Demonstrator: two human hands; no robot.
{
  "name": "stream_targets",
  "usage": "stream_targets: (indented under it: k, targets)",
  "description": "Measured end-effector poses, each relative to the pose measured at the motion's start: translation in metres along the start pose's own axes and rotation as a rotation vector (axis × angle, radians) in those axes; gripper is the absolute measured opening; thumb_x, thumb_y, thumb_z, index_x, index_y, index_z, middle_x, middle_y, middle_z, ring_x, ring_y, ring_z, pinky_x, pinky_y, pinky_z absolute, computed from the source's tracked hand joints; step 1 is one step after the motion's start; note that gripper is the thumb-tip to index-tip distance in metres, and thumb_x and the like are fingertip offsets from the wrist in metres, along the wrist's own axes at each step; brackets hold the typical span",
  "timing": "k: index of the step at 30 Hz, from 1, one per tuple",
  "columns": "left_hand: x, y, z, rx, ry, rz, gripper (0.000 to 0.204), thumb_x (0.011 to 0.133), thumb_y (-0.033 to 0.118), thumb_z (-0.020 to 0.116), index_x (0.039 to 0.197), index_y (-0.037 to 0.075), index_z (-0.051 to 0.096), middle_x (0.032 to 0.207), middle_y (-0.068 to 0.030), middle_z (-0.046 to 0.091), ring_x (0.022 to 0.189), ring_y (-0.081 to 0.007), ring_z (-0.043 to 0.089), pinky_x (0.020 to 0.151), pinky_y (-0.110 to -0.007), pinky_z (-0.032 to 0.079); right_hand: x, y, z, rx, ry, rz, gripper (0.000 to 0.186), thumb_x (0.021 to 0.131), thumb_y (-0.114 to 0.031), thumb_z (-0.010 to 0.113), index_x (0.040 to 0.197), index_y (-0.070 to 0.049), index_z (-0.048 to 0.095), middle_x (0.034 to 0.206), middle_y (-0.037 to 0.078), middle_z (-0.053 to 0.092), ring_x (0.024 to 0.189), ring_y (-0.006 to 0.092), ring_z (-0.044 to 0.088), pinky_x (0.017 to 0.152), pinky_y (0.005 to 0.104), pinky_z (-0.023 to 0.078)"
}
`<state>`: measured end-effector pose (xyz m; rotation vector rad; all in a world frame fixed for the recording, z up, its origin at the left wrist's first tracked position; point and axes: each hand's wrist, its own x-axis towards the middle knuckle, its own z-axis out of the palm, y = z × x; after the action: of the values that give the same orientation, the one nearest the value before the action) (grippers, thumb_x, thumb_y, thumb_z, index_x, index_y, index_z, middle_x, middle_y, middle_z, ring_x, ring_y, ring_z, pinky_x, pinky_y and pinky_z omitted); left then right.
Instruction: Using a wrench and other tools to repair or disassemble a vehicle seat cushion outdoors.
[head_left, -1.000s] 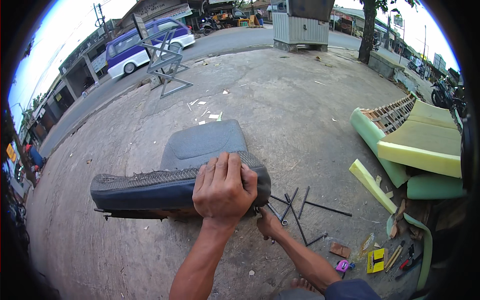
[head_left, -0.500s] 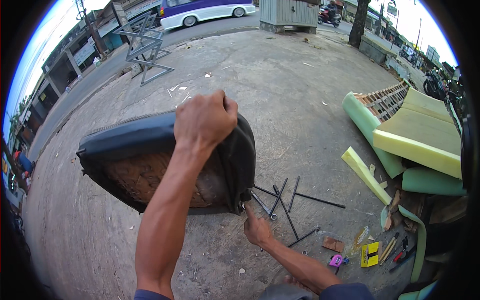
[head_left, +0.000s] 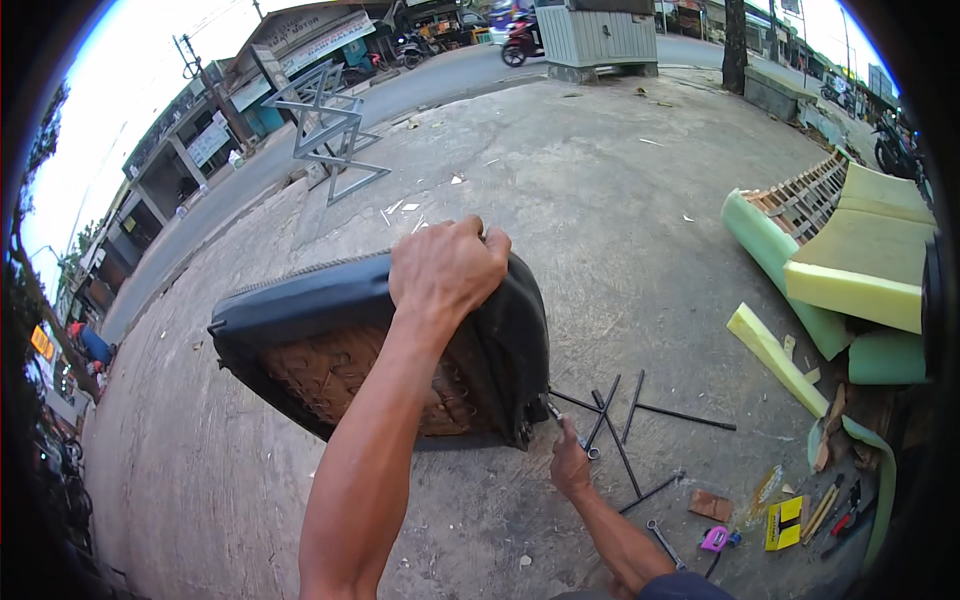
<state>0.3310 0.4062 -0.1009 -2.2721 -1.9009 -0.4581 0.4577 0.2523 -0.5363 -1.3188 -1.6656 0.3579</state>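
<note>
A black-covered seat cushion [head_left: 300, 292] stands tilted on the concrete, its brown, worn underside with wire springs facing me. My left hand [head_left: 447, 268] is closed over its top edge and holds it up. Beside the cushion's lower right corner, my right hand [head_left: 571, 462] is curled low, its fingers round the shaft of a metal wrench [head_left: 594, 454]. The ring end shows to the right of the hand, and the other end reaches toward the cushion corner. Black T-handle bars [head_left: 688, 416] lie crossed just beyond. Another wrench [head_left: 662, 541] lies near my right forearm.
To the right lie a brick piece [head_left: 710, 505], a purple tape measure [head_left: 715, 539], a yellow box [head_left: 785, 524] and pliers [head_left: 852, 508]. Yellow foam [head_left: 855, 290] and green padding [head_left: 775, 265] are piled farther right. A grey metal frame [head_left: 335, 140] stands at far left, near the road.
My right hand has drawn back from the cushion's lower corner and curled at the wrench; before, its index finger pointed at the corner. The view has shifted, and my left hand keeps its grip.
</note>
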Motion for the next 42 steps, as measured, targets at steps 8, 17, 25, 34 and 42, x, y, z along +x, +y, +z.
stream_targets:
  k: [8, 17, 25, 34, 42]
  targets:
    - [-0.012, -0.003, -0.009, 0.054, 0.046, -0.022, 0.046, 0.094, 0.041, 0.045, 0.107, 0.009, 0.076, 0.1, -0.0199, 0.075, 0.096, -0.0375, 0.072, 0.087, -0.048, 0.054, 0.048, -0.13, -0.073, 0.275, -0.489, 0.725, 0.057, 0.101, -0.013, 0.043, 0.157, -0.02, 0.035, 0.091, 0.022, 0.069, 0.054, 0.03, 0.069, 0.051, 0.0431, 0.059]
    - [-0.089, 0.007, -0.015, 0.06, 0.305, 0.019, 0.037, 0.091, 0.034, 0.055, 0.104, 0.007, 0.076, 0.094, -0.0149, 0.074, 0.089, -0.0338, 0.071, 0.085, -0.044, 0.052, 0.08, -0.127, -0.082, 0.258, -0.595, 0.87, 0.055, 0.098, -0.014, 0.042, 0.153, -0.011, 0.045, 0.089, 0.021, 0.071, 0.054, 0.0277, 0.07, 0.054, 0.0407, 0.061]
    - [-0.163, 0.009, -0.029, -0.017, 0.498, 0.016, 0.031, 0.085, 0.026, 0.063, 0.106, 0.006, 0.073, 0.1, -0.0105, 0.074, 0.089, -0.0299, 0.071, 0.086, -0.042, 0.053, 0.081, -0.135, -0.081, 0.06, -0.648, 0.767, 0.058, 0.095, -0.012, 0.043, 0.153, -0.012, 0.046, 0.079, 0.023, 0.072, 0.053, 0.0301, 0.071, 0.054, 0.0425, 0.06]
    - [-0.16, 0.006, -0.023, 0.001, 0.544, 0.029, 0.03, 0.085, 0.025, 0.062, 0.105, 0.006, 0.074, 0.1, -0.0108, 0.074, 0.089, -0.0294, 0.071, 0.087, -0.042, 0.053, 0.086, -0.129, -0.077, 0.048, -0.662, 0.776, 0.054, 0.095, -0.011, 0.044, 0.149, -0.01, 0.051, 0.08, 0.026, 0.072, 0.053, 0.0303, 0.071, 0.053, 0.0429, 0.059]
    - [-0.144, 0.003, -0.028, -0.021, 0.476, 0.072, 0.03, 0.086, 0.025, 0.063, 0.104, 0.004, 0.074, 0.099, -0.0123, 0.075, 0.088, -0.0306, 0.072, 0.086, -0.042, 0.054, 0.045, -0.085, -0.04, -0.106, -0.367, 0.297, 0.047, 0.091, -0.009, 0.053, 0.138, -0.006, 0.057, 0.076, 0.032, 0.066, 0.07, 0.0489, 0.068, 0.064, 0.0549, 0.054]
